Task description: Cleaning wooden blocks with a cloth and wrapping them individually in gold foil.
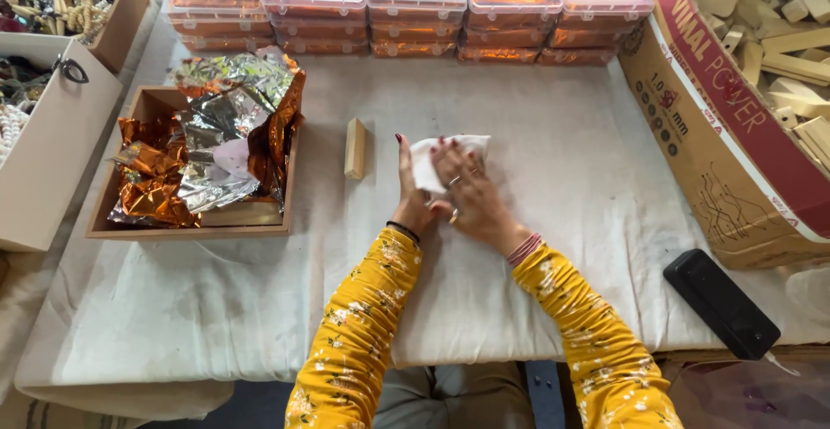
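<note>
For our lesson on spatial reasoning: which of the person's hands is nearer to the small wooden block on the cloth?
Left. The left hand lies just right of the wooden block, apart from it; the right hand is farther right, on the white paper.

Yellow floral long sleeves, both arms. Left hand (410, 197): black wristband, dark red nails. Right hand (471, 194): rings, pink bangles, red nails.

I sit in a small packing workshop: my cloth-covered worktop (536, 247) carries stacked plastic boxes (415, 5), a tray of foil wrappers (207, 148), and a carton of wooden blocks (778, 40).
</note>
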